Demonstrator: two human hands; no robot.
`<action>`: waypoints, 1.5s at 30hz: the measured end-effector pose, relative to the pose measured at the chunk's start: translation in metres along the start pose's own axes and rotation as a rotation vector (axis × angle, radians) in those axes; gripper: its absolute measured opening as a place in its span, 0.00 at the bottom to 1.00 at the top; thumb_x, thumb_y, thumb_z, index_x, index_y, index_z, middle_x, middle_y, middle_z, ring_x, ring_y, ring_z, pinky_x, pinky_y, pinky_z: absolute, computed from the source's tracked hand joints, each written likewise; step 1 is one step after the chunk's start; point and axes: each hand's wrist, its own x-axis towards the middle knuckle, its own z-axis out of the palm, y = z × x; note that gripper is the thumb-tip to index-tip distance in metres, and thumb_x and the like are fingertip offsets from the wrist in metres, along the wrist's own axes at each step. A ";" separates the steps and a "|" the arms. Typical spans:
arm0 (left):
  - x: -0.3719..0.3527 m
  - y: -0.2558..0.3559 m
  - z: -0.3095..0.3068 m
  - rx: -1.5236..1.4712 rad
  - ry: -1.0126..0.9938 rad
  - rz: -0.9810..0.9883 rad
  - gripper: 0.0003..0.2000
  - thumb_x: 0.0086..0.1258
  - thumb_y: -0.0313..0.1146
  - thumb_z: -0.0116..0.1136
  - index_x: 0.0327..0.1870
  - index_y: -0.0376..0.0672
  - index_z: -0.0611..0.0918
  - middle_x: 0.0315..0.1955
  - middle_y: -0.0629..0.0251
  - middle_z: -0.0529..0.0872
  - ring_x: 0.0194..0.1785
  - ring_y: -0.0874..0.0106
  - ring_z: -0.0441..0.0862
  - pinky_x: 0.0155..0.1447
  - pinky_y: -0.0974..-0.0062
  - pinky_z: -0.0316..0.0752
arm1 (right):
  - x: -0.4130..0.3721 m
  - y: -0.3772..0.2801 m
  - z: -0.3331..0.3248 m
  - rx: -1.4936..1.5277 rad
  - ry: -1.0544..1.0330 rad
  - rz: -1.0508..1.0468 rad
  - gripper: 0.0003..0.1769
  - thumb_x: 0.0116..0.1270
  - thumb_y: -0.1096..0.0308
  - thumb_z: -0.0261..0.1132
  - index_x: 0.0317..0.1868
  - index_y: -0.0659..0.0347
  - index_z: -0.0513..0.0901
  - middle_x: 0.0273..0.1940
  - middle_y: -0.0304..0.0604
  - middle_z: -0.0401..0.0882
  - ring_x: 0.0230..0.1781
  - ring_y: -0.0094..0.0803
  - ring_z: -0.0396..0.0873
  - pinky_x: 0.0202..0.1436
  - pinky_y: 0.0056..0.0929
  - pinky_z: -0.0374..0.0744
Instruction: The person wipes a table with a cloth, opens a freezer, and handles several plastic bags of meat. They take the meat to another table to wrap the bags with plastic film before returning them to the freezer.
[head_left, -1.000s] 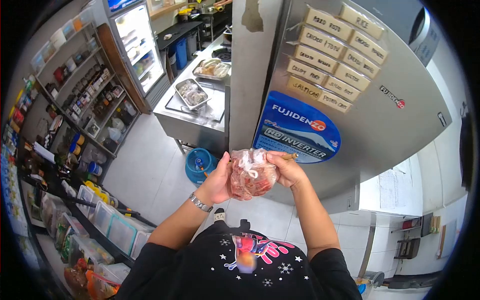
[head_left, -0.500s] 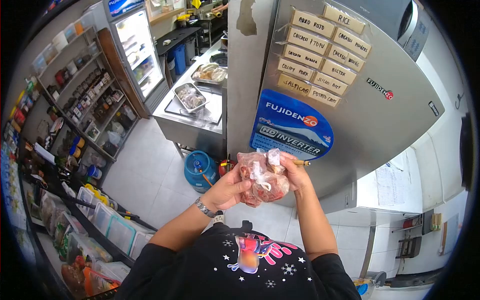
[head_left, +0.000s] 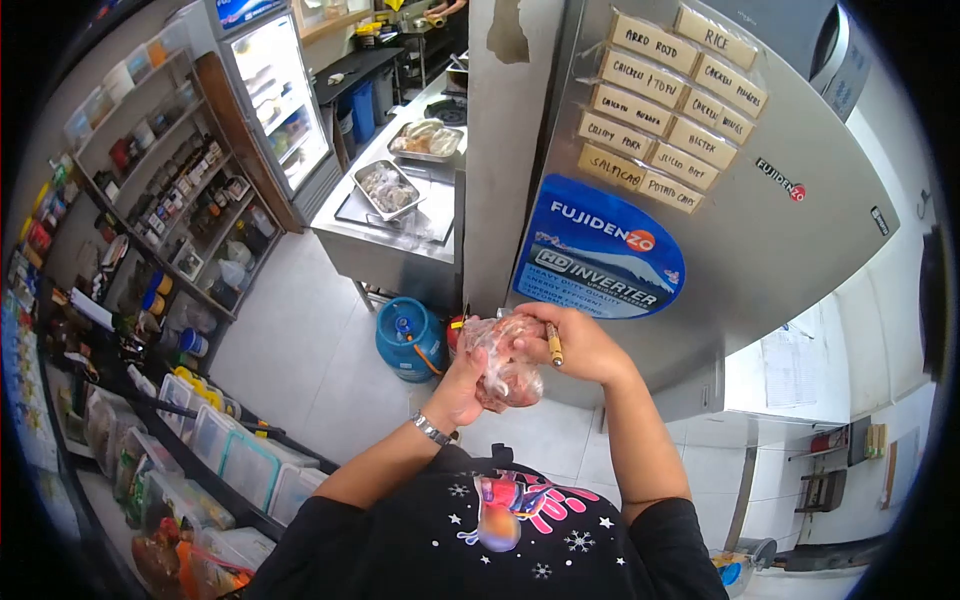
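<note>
A clear plastic bag of raw red meat [head_left: 505, 365] is held up in front of my chest, at the foot of the freezer door. My left hand [head_left: 457, 392], with a metal watch on its wrist, grips the bag's left side, the thumb over its front. From the upper right, my right hand [head_left: 585, 342] has its fingers closed on the bag. A short yellowish-brown stick like a pen [head_left: 554, 343] is tucked in that hand too, pointing down. The plastic looks crumpled, and the bag's back is hidden.
A steel freezer [head_left: 740, 200] with food labels stands right in front. Left of it are a blue gas cylinder [head_left: 408, 340] and a steel counter [head_left: 350, 240] bearing trays of food. Shelves [head_left: 165, 170] and plastic containers [head_left: 245, 465] line the left side; another person's arm shows far back.
The bag has moved slightly left and turned in my hands. My right hand has shifted over its top, and the pen-like stick has swung from pointing right to pointing down.
</note>
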 end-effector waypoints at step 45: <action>0.027 0.137 -0.076 -0.022 0.040 -0.099 0.27 0.59 0.51 0.62 0.55 0.46 0.70 0.50 0.60 0.77 0.53 0.60 0.77 0.56 0.54 0.74 | 0.139 -0.191 -0.209 -0.801 1.314 -0.349 0.13 0.64 0.63 0.59 0.29 0.62 0.68 0.23 0.52 0.74 0.28 0.53 0.73 0.31 0.42 0.70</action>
